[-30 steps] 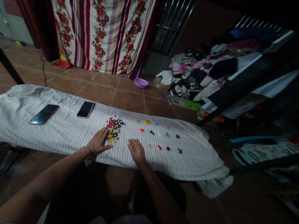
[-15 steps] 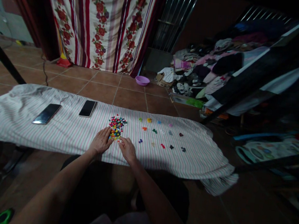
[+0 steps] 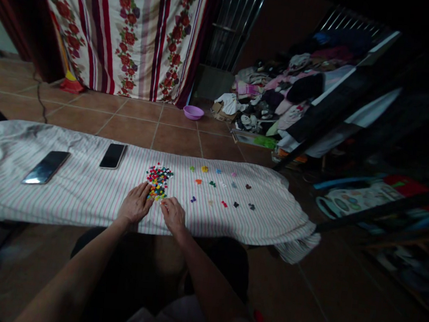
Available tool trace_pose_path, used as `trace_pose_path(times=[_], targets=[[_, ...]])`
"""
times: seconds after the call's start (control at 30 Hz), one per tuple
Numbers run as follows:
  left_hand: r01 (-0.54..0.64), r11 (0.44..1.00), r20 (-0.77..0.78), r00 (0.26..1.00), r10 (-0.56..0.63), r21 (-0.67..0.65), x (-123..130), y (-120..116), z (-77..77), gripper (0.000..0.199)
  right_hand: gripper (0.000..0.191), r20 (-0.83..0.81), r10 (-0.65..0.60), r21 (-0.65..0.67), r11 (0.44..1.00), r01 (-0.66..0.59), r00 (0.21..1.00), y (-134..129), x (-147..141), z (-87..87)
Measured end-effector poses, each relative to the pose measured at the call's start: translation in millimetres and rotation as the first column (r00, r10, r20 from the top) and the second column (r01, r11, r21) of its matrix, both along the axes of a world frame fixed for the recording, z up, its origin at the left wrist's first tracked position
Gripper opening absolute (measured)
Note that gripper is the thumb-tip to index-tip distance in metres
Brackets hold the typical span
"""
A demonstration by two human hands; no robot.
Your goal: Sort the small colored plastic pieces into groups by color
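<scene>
A mixed pile of small coloured pieces lies on the striped cloth; they are too small to name exactly. My left hand rests flat at the pile's left edge, fingers stretched out. At the near right edge of the pile is my right hand, its fingers bent and drawn together; whatever is between the fingertips is hidden. To the right, little single-colour groups are laid out in rows, among them a yellow group, an orange group and a red group.
Two phones lie on the cloth at left, a nearer phone and a farther phone. Beyond the covered surface, a purple basin stands on the tiled floor before a floral curtain. Clothes are heaped at the right.
The whole view has shifted, so things sit farther left. My left hand stays beside the pile. My right fingertips remain at its near edge, and a white and red piece there shows less.
</scene>
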State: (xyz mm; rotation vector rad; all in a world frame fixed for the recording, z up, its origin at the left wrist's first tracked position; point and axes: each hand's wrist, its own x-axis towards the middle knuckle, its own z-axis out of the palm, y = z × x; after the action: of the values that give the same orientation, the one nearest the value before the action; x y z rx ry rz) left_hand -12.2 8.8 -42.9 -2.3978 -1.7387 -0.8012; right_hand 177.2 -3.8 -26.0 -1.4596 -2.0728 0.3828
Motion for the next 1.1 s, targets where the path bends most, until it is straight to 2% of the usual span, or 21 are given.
trace_pose_path(times=[0.2,0.37,0.63,0.83,1.1], targets=[[-0.041,0.999,-0.003,0.999,0.041,0.027,1.5,-5.3,5.2,0.049,0.018,-0.027,0.055,0.021,0.998,-0.054,0.998,-3.5,3.8,3.1],[-0.043,0.999,-0.031,0.999,0.044,0.026,2.4,-6.7,8.6,0.047,0.017,-0.128,0.047,-0.014,0.999,-0.049,0.991,1.3,9.0,3.4],[-0.068,0.995,-0.008,0.998,0.069,0.070,2.9,-4.9,3.8,0.048,0.015,-0.179,0.095,-0.055,0.993,-0.106,0.979,15.9,26.0,4.6],[-0.079,0.993,-0.025,0.996,0.081,0.082,3.0,-4.9,4.7,0.048,0.019,-0.175,0.024,-0.001,1.000,-0.025,0.984,35.9,46.5,8.2],[-0.064,0.996,-0.032,0.997,0.066,0.058,1.9,-4.9,3.1,0.048,0.025,-0.177,-0.156,0.047,0.985,0.166,0.972,70.6,87.6,7.3]])
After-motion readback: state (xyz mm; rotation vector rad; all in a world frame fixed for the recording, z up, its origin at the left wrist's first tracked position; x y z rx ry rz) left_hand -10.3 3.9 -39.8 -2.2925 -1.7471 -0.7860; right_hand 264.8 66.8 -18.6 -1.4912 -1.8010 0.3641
